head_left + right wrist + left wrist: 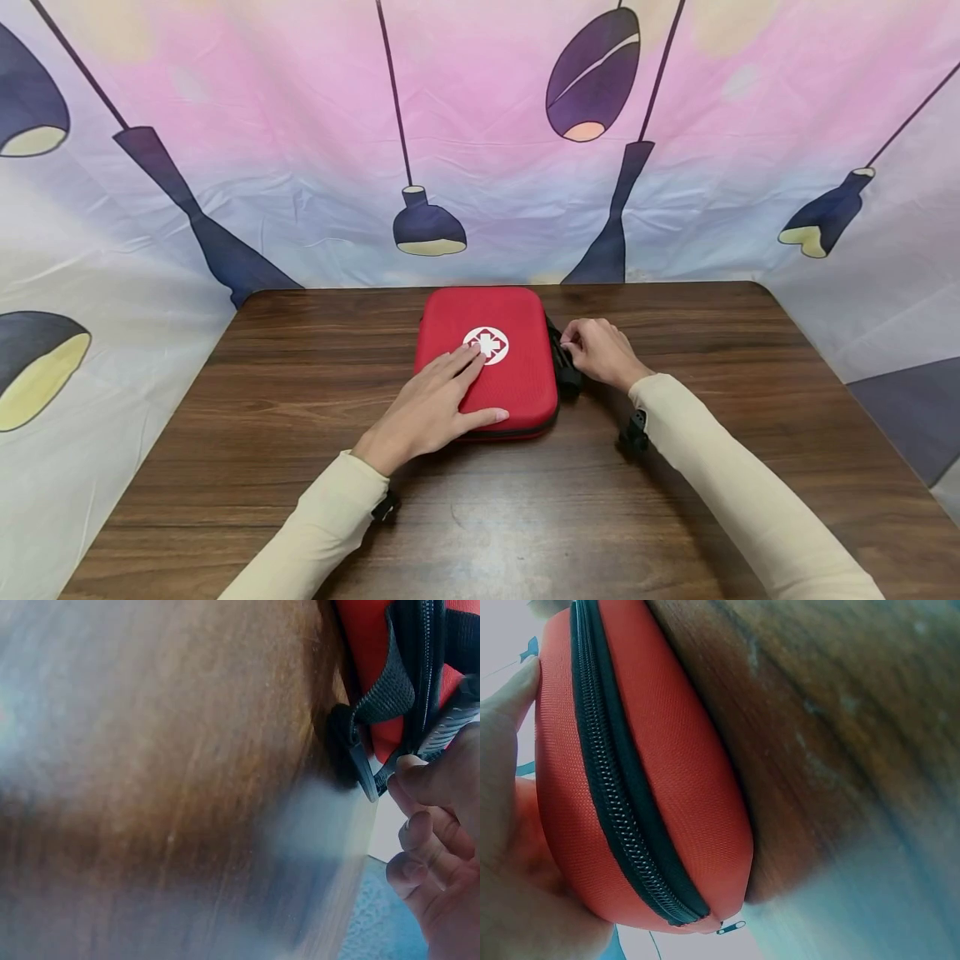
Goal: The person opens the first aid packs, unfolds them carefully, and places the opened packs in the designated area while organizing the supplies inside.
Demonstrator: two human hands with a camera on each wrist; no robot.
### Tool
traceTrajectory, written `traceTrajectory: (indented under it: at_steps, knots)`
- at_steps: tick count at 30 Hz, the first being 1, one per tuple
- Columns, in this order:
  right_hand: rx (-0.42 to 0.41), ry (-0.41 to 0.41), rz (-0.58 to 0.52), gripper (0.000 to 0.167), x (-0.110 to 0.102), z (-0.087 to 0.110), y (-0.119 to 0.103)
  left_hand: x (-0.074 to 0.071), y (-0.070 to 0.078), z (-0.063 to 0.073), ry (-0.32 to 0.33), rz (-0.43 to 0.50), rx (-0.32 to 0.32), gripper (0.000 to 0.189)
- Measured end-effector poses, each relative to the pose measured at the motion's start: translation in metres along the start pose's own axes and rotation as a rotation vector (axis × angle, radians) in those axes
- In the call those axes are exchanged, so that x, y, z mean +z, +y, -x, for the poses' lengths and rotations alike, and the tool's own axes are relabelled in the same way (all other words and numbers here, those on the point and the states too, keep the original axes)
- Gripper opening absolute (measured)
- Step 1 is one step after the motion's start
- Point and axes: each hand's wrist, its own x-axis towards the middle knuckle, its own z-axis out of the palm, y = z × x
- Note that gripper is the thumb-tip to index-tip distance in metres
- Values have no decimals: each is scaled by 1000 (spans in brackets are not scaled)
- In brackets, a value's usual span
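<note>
A dark wooden table (pixel 300 467) fills the foreground. Behind it hangs a pastel backdrop cloth (pixel 300 125) printed with lamps

Open tabletop around one case, cloth closing three sides

The red case (pixel 487 358) sits at the upper middle of the wooden table (pixel 300 467), its far edge close to the hanging backdrop (pixel 480 167), so little room shows behind it. The left hand (pixel 431 408) lies flat across the lid's lower left, and the right hand (pixel 600 352) curls at the black handle (pixel 564 367) on the case's right edge, blocking those sides. Bare wood stretches wide at lower left, lower right and along the bottom centre between the two sleeves. The cloth walls off the left and right table edges.
</note>
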Motion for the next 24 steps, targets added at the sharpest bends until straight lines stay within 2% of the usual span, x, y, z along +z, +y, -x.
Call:
traceTrajectory:
  at_steps: [24]
  knots:
    - [-28,-4,-58,7,-2,25,-5,1,-1,0,1,3,7,95]
